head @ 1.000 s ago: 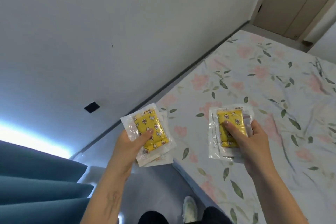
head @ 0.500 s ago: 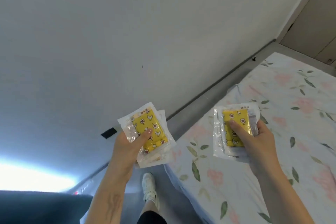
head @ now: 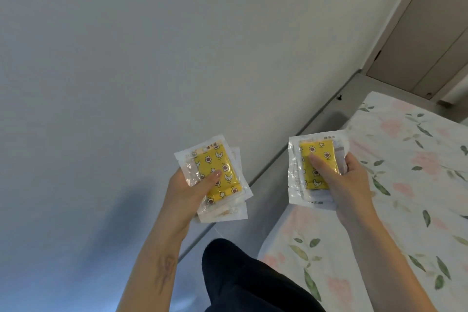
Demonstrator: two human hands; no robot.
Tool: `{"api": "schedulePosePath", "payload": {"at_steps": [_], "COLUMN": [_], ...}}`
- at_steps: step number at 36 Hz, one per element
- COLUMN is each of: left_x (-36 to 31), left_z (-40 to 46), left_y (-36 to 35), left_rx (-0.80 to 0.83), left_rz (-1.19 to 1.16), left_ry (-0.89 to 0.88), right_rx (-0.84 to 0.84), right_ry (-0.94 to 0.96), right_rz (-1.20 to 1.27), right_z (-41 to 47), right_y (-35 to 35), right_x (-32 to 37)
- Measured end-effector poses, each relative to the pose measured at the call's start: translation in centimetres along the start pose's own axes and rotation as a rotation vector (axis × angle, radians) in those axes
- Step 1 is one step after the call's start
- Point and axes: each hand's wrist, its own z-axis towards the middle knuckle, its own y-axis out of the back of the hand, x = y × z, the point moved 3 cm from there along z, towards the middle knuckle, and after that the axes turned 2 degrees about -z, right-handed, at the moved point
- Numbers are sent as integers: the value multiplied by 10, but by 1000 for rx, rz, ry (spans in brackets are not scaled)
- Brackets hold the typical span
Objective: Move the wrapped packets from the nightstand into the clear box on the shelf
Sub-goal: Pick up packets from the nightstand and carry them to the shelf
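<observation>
Carrying two loads at once, and neither the nightstand nor the clear box on the shelf is in shot, so how far there is to go cannot be told. Left of centre, the left hand [head: 192,185] grips a fanned stack of clear-wrapped packets with yellow flower-and-moon printed inserts [head: 215,172], thumb pressed flat across the top one, fingers hidden underneath. Below centre a dark trouser leg [head: 243,278] shows. Right of centre, the right hand [head: 347,180] clamps a second stack of the same yellow-print wrapped packets [head: 312,164], thumb on top, over the edge of the floral-print white bedsheet [head: 405,185] filling the right of the frame. These look light, thin and floppy, with slick film that could let the layers slide apart; pinching across the stiffer yellow middle seems the safest hold.
</observation>
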Motion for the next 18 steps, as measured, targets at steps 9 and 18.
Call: {"api": "schedulePosePath", "payload": {"at_steps": [9,18], "left_x": [-29,-47], "left_z": [45,81], "left_y": [13,20], "left_rx": [100,185], "left_rz": [10,-18], "left_ry": [-59,-70], "right_rx": [-54,-150], "right_ry": [63,45], "right_rz": [6,-40], "right_z": [8,11], "right_y": [-34,-44], "right_x": [18,24]}}
